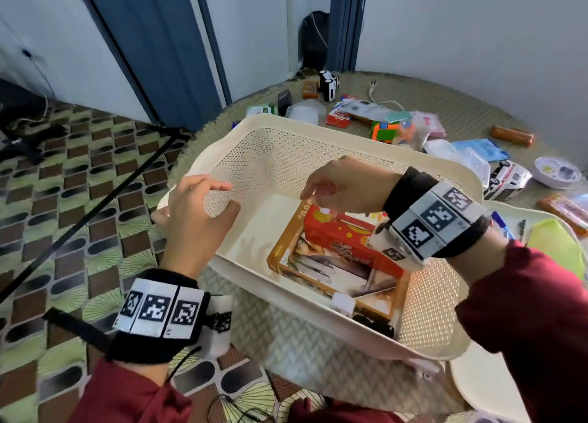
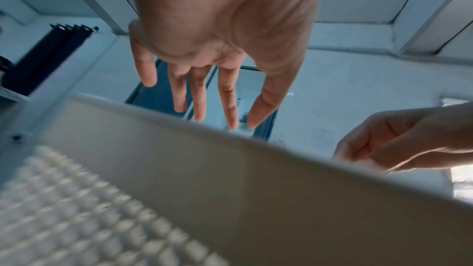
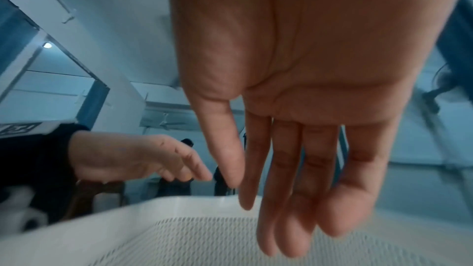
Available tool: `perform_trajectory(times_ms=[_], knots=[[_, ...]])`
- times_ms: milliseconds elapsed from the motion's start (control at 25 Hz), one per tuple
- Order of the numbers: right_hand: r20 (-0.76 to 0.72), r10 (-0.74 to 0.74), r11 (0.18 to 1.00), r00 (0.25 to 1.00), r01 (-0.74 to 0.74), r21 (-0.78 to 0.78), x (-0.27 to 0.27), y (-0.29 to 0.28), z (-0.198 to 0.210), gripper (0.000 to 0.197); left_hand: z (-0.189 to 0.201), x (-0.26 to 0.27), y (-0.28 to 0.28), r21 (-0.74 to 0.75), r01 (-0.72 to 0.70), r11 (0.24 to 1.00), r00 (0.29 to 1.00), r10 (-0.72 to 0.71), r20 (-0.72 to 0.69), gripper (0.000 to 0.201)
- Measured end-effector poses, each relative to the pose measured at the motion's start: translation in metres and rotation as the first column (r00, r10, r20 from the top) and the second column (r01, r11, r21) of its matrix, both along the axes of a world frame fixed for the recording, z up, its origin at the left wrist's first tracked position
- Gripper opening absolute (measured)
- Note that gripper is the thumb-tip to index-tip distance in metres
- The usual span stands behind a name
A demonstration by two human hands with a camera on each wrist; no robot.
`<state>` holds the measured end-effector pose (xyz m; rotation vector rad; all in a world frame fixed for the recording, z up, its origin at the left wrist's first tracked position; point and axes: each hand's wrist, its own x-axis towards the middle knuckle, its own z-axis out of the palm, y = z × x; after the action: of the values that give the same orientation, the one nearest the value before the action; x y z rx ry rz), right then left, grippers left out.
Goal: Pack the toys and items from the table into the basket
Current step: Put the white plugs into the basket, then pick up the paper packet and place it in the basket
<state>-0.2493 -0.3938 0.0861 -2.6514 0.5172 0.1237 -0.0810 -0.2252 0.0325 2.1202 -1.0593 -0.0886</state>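
The basket (image 1: 318,130) stands on the table (image 1: 445,104) in the centre of the head view. Inside it, at 5 o'clock from its middle, lies a flat orange box (image 1: 288,254), and a red box (image 1: 346,241) lies on top of it, tilted. A small white cube (image 1: 342,302) and something dark sit at the near edge of the orange box; what the dark thing is I cannot tell.

The left hand (image 1: 194,219) is at 9 o'clock of the basket, over its left rim. Its fingers are spread and relaxed, and it holds nothing; the left wrist view shows the same left hand (image 2: 212,48) with straight fingers above the rim of the basket (image 2: 230,169).

The right hand (image 1: 346,184) hangs over the middle of the basket, just above the far end of the red box. In the right wrist view the right hand (image 3: 294,108) has its fingers straight and close together, pointing down, with nothing between them, above the mesh wall of the basket (image 3: 179,240). If the fingertips touch the red box, I cannot tell.

On the table beyond the basket, from 12 to 3 o'clock, many things lie: a black-and-white toy car (image 1: 328,85), an orange-and-green toy (image 1: 385,132), a red packet (image 1: 339,117), a white toy van (image 1: 506,179), a white bowl (image 1: 556,172) and a brown tube (image 1: 512,135).
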Motion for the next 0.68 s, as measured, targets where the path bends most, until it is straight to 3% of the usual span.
perform_trajectory(times_ms=[160, 320, 520, 680], knots=[[0.129, -0.182, 0.978, 0.975, 0.194, -0.083, -0.040, 0.017, 0.039, 0.024, 0.021, -0.017, -0.005, -0.056, 0.236, 0.970, 0.972, -0.236, -0.007, 0.030], [0.228, -0.343, 0.923, 0.911, 0.373, -0.100, -0.093, 0.047, 0.062, 0.021, 0.030, -0.053, -0.005, -0.060, 0.380, 0.923, 0.922, -0.383, -0.057, 0.021], [0.340, -0.403, 0.898, 0.850, 0.438, -0.030, -0.132, 0.101, 0.059, 0.021, 0.023, -0.091, 0.019, -0.198, 0.428, 0.882, 0.873, -0.460, -0.164, 0.025], [0.460, -0.338, 0.935, 0.821, 0.351, 0.061, -0.138, 0.135, 0.038, 0.019, 0.019, -0.113, 0.056, -0.269, 0.359, 0.894, 0.892, -0.413, -0.183, 0.022]])
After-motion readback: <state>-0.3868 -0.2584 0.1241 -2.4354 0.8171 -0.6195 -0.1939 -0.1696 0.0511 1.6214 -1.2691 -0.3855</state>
